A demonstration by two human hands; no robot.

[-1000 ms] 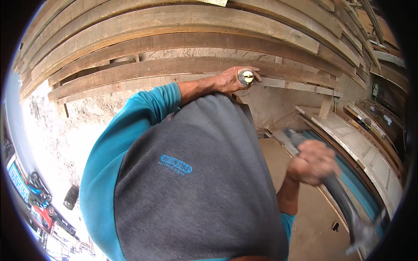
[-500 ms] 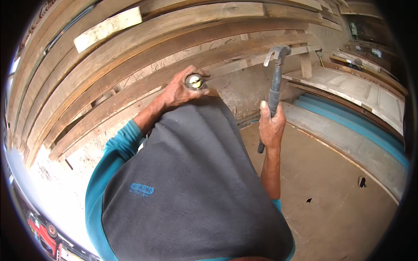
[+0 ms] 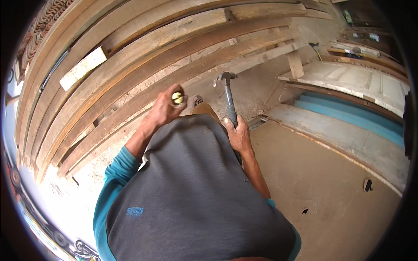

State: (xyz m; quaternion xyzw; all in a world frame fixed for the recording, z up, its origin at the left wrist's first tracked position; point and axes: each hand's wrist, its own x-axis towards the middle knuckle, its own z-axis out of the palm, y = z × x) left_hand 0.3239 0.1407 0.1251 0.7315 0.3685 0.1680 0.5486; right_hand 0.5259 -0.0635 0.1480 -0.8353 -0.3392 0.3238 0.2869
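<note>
My right hand [image 3: 240,135] grips a claw hammer [image 3: 230,98] by its dark handle, thumb up along it. The hammer stands nearly upright, head at the top, the lower handle passing beside my wrist. To its left, in front of my chest, my left hand [image 3: 164,107] is closed around a small round thing [image 3: 177,98] seen end-on, dark at the rim with a pale yellow end. Its kind cannot be made out, as the fingers cover its sides and are slightly blurred.
Long wooden planks [image 3: 143,50] lie side by side across the far left, with a short pale wood block [image 3: 83,68] on them. At right, a white panelled board [image 3: 344,85] rests above blue boards [image 3: 348,115]. A brown sheet [image 3: 313,174] with small holes spreads below.
The hammer and my right hand have come left, closer to my left hand. My left hand has shifted slightly left and down, still holding the round thing. The view has turned somewhat.
</note>
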